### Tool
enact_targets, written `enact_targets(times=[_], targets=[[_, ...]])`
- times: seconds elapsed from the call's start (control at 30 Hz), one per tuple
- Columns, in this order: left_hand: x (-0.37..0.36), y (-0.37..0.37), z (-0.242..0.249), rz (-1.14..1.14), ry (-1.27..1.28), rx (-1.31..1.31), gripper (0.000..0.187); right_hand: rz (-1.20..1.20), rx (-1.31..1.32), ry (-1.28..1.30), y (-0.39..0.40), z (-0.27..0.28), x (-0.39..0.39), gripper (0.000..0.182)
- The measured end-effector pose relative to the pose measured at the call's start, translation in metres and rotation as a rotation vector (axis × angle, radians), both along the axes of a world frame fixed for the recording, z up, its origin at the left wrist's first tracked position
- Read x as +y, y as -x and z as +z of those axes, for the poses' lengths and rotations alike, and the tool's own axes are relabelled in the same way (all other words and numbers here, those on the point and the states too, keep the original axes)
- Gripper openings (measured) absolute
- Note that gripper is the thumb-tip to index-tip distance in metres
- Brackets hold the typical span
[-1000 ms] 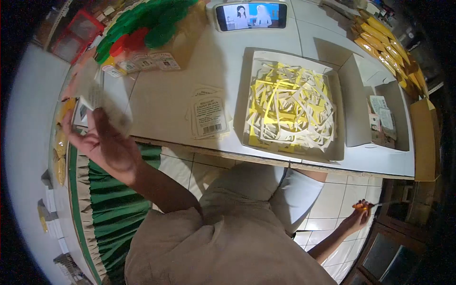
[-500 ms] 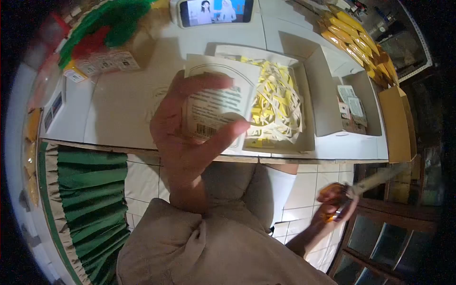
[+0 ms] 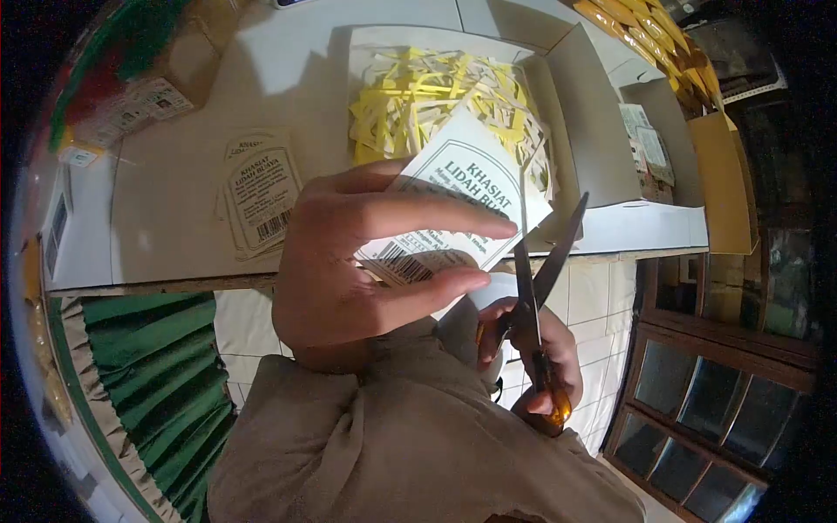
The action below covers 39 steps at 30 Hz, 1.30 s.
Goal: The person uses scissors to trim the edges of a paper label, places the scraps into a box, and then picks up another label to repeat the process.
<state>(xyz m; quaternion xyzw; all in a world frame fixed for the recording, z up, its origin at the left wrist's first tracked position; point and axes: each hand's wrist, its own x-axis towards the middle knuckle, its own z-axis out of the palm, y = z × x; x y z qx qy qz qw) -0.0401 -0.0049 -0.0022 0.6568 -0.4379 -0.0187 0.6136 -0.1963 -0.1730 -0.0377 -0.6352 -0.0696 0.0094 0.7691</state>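
My left hand (image 3: 349, 253) pinches a white printed label (image 3: 471, 166) with green text, headed "KHASIAT LIDAH BUAYA", and a barcode at its lower end. In my right hand (image 3: 558, 349) is a pair of scissors (image 3: 527, 318) with amber handles. Their blades are spread and point up, one of them right at the label's right edge. Behind the label stands a shallow white box (image 3: 362, 52) filled with yellow and white paper strips (image 3: 436, 83). Left of my left hand, several similar labels (image 3: 258, 196) lie in a loose pile on the table.
A deeper box (image 3: 593, 122) on the right holds small printed cards (image 3: 645, 148). Yellow packets (image 3: 641, 26) lie at the back right near an upright brown carton (image 3: 724, 174). Green and red netting (image 3: 113, 78) and small printed boxes (image 3: 131, 113) are at the left. A green curtain (image 3: 153, 366) hangs below the table.
My right hand has brought the scissors up from the lower right to the label, blades now spread. The label has turned and tilted in my left hand. The view has shifted, uncovering the label pile.
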Motion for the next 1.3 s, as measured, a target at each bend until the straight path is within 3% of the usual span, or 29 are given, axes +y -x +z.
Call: enact_targets(times=[0.2,0.27,0.37,0.47,1.3], targets=[[0.000,-0.005,-0.004,-0.079,0.016,0.010,0.036,-0.003,0.103,-0.077,-0.003,0.002,-0.005,0.091],[0.000,-0.009,-0.008,-0.170,0.075,-0.051,0.036,-0.091,0.106,-0.141,-0.003,0.003,-0.001,0.087],[-0.001,-0.009,-0.009,-0.235,0.093,0.000,0.035,-0.004,0.018,-0.159,-0.005,-0.006,-0.006,0.083],[-0.003,-0.011,-0.009,-0.243,0.062,-0.058,0.035,0.149,-0.028,-0.169,-0.008,-0.008,-0.015,0.079],[-0.002,-0.014,-0.015,-0.316,0.094,-0.034,0.037,0.042,-0.107,-0.294,-0.002,-0.015,-0.005,0.078]])
